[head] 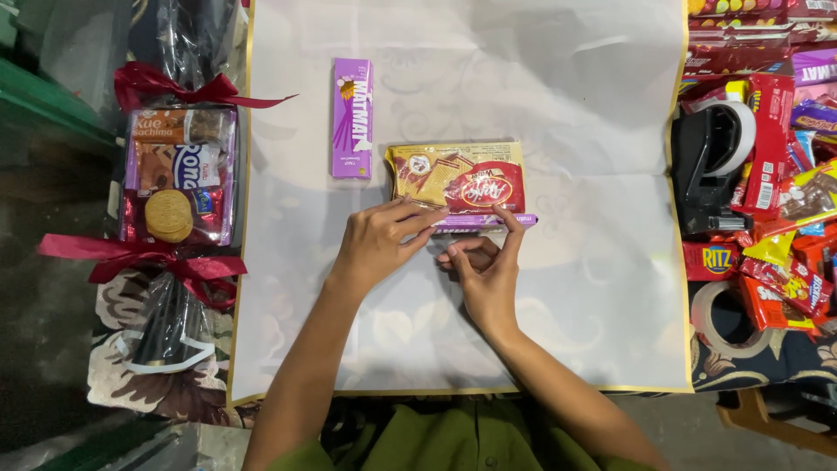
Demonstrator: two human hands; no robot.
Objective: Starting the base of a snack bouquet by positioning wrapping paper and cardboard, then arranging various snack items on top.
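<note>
White translucent wrapping sheet with a thin gold edge (558, 331) covers the table, and both hands work at its middle. The left hand (377, 246) lies palm down, its fingers stretched forward so that the fingertips (436, 212) press on the near edge of a flat yellow-and-red biscuit packet (458, 177). The right hand (486, 270) comes in just beside it, index finger raised to touch the packet's lower red corner, the thumb and other fingers curled loosely beneath; whether it actually pinches anything cannot be told. A thin purple packet (514, 221) shows under the biscuit packet, only its near edge peeking out between the two hands. A long purple snack box (352, 118) lies upright on the sheet, near the biscuit packet's left side but apart from it.

Off the sheet on the left rests a clear cellophane bundle of snacks tied with dark red ribbons (178, 179). On the right stands a black tape dispenser (711, 166) amid a pile of red and yellow snack packets (785, 235), with a roll of clear tape (724, 318) lying nearer the front edge.
</note>
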